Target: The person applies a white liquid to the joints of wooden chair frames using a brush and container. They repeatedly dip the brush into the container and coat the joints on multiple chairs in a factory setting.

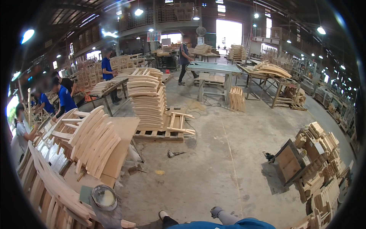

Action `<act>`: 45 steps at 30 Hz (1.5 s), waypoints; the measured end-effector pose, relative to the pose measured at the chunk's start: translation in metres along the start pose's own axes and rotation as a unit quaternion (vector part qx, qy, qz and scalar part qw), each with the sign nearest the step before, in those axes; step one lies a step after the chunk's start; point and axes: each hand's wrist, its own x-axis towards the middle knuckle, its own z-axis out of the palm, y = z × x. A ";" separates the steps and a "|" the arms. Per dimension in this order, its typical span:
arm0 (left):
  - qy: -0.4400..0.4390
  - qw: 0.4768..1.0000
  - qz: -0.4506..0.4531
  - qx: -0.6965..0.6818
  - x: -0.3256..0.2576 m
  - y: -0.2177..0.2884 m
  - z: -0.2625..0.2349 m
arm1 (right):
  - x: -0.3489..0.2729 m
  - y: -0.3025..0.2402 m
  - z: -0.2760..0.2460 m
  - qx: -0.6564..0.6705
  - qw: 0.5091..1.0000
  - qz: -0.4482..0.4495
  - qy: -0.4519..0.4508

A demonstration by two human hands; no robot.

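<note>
At the lower edge my right hand [217, 212], in a grey glove with a pale sleeve behind it, hangs over the concrete floor. Its fingers look curled in, and I see nothing in them. No part of my left hand shows. My blue shirt [228, 225] and one light shoe [163, 215] are beside the right hand. At lower left, a round tub of pale paste [105, 197] stands by a stack of long curved wooden slats [57, 185]. Above it, curved slatted wooden frames [95, 143] lie piled on a workbench [124, 133].
A tall stack of curved wooden parts [146, 101] rests on a pallet [160, 136]. A tool [175, 154] lies on the floor. At right stand a wooden cart [288, 162] and stacked wood pieces [324, 152]. People in blue work at left; another person [185, 59] is by a long table [215, 67].
</note>
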 end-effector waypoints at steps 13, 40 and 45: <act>0.012 0.999 0.022 0.031 0.007 -0.003 -0.012 | 0.022 0.025 -0.008 -0.179 0.983 -0.015 0.050; 0.010 0.999 -0.036 -0.013 -0.010 -0.012 0.031 | -0.035 0.003 -0.004 -0.129 0.991 0.017 0.041; -0.020 0.999 0.001 0.028 -0.009 -0.015 0.024 | -0.038 0.012 -0.002 -0.021 0.995 0.071 0.065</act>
